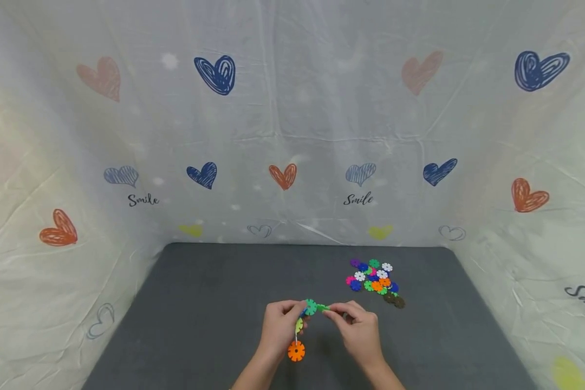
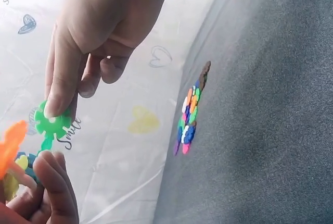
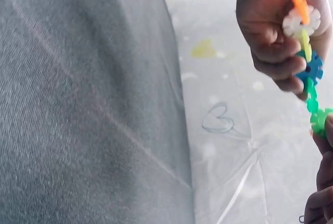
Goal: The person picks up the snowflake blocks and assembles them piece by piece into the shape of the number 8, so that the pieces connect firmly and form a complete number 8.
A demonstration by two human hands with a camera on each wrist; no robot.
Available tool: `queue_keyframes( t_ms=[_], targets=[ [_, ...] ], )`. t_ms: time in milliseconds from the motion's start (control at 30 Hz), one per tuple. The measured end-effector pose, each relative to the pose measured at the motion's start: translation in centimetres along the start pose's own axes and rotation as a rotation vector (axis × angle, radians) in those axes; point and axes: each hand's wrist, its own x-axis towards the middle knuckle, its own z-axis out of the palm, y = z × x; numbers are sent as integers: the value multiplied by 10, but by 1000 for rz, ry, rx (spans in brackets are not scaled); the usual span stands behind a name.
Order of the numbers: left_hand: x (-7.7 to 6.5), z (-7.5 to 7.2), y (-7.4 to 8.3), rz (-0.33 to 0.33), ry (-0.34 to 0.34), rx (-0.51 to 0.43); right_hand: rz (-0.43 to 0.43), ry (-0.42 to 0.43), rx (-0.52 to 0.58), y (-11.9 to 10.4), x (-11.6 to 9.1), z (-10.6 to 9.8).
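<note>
Over the table's near part, my left hand (image 1: pixel 277 329) grips a short chain of notched plastic discs around its blue disc (image 3: pixel 312 70). Orange (image 1: pixel 296 351), white (image 3: pixel 302 22) and yellow (image 3: pixel 306 45) discs hang from one end of it. Beyond the blue one, a teal-green disc (image 1: pixel 310 307) slots into a bright green disc (image 2: pixel 53 121) at the other end. My right hand (image 1: pixel 362 331) pinches that bright green disc between thumb and fingers. My left fingers partly hide the blue disc in the head view.
A loose heap of notched discs (image 1: pixel 370 275) in several colours lies on the dark grey table (image 1: pixel 214 292), beyond and right of my hands. Brown discs (image 1: pixel 400 302) form its near right edge. A pale curtain (image 1: pixel 312 119) printed with hearts encloses the table's back and sides.
</note>
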Motion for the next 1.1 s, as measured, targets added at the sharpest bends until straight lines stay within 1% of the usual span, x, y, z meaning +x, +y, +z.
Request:
queue_keyframes(
  t_ms=[100,233,333,433,500,567,700,767,867,933,1000,1100],
  targets=[
    [1,-3,-2,-13,-41,-15,32,-36,31,2,1,-3],
    [4,-5,-4,-30,-83,-40,104,-93,61,3,5,-7],
    [4,-4,-6,-40,-80,-50,151,-117,65,4,6,-9],
    [4,-3,-6,-41,-71,-48,163,-121,52,5,5,-9],
    [3,-2,-5,-38,-68,-37,144,-121,41,6,5,-9],
    [2,-2,-4,-23,-72,-11,107,-120,18,7,4,-9],
    [2,-3,-2,-17,-90,24,-38,-110,-47,8,5,-8],
    [2,-3,-3,-21,-102,24,-119,-102,-67,8,6,-7],
    [2,-3,-6,-35,-112,1,-188,-89,-58,7,6,-6],
    [3,-2,-8,-41,-120,-24,-201,-86,-34,8,6,-6],
    [4,-1,-10,-56,-133,-53,-172,-92,-18,9,6,-6],
    [6,2,-12,-85,-166,-87,-100,-118,-16,11,6,-9]
  ],
)
